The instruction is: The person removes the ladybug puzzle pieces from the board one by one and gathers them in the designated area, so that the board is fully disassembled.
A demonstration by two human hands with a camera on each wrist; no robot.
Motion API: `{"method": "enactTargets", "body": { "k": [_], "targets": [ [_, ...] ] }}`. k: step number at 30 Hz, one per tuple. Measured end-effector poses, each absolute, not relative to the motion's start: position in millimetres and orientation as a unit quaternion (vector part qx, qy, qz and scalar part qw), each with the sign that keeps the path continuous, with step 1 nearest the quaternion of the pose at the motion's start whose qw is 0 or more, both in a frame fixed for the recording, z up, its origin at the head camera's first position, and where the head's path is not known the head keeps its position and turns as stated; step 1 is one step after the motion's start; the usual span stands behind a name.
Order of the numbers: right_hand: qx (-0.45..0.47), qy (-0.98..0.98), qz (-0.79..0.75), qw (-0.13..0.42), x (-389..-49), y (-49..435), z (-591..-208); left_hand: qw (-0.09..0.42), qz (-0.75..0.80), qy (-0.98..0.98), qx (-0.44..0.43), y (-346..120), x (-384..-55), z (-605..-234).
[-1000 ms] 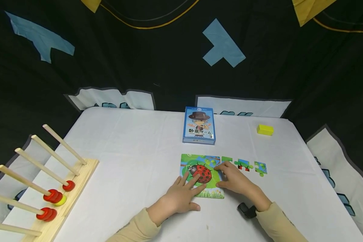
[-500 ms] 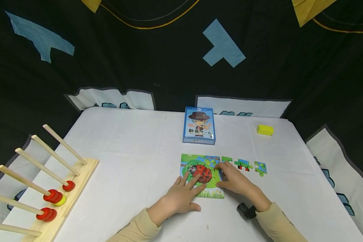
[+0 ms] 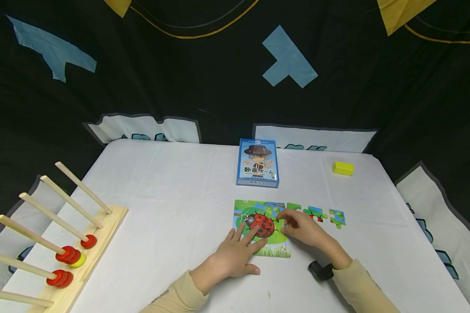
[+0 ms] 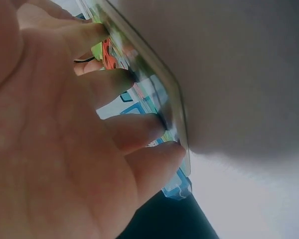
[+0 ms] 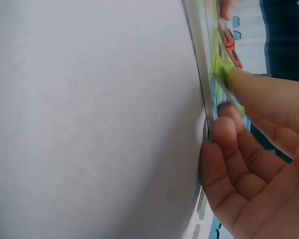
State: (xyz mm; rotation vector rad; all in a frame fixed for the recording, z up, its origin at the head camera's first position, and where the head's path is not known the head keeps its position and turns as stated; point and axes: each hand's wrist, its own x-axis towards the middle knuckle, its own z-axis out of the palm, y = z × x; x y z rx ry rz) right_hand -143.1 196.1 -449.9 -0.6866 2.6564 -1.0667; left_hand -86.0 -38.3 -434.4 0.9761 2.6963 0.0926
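A ladybug jigsaw puzzle (image 3: 266,227) lies in a flat tray on the white table. My left hand (image 3: 233,256) rests on its left side with fingers spread; the left wrist view shows the fingertips touching the puzzle's surface near the tray edge (image 4: 175,89). At the puzzle's right side, my right hand (image 3: 304,228) pinches a green puzzle piece (image 5: 233,93) between thumb and forefinger. The piece is tilted up from the puzzle, and the other right fingers curl beside the tray edge. Beyond the right hand, three loose puzzle pieces (image 3: 337,217) lie in a row, one partly hidden.
A blue card-game box (image 3: 257,163) lies behind the puzzle. A yellow block (image 3: 343,168) is at the back right. On the left stands a wooden peg rack (image 3: 113,216) with several red rings (image 3: 89,241) and a yellow one. A black wrist camera (image 3: 320,271) juts from the right wrist.
The right thumb has drawn up toward the forefinger, and the piece at the puzzle's right edge has tilted up between them. The left hand has stayed in place.
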Motion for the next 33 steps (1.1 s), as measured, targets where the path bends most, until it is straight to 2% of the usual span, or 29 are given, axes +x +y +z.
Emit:
{"method": "enactTargets", "body": {
  "k": [9, 15, 24, 33],
  "targets": [
    [-0.188, 0.862, -0.453, 0.129, -144, 203, -448, 0.133, 0.029, 0.931, 0.338, -38, -87, -436],
    [-0.136, 0.853, -0.485, 0.141, -139, 239, -438, 0.136, 0.036, 0.930, 0.340, -38, -87, -436],
    [-0.057, 0.885, -0.428, 0.175, -114, 314, -427, 0.128, 0.031, 0.930, 0.343, -37, -88, -431],
    [-0.009, 0.918, -0.364, 0.157, -104, 333, -433, 0.122, 0.036, 0.929, 0.346, -36, -89, -433]
  ]
}}
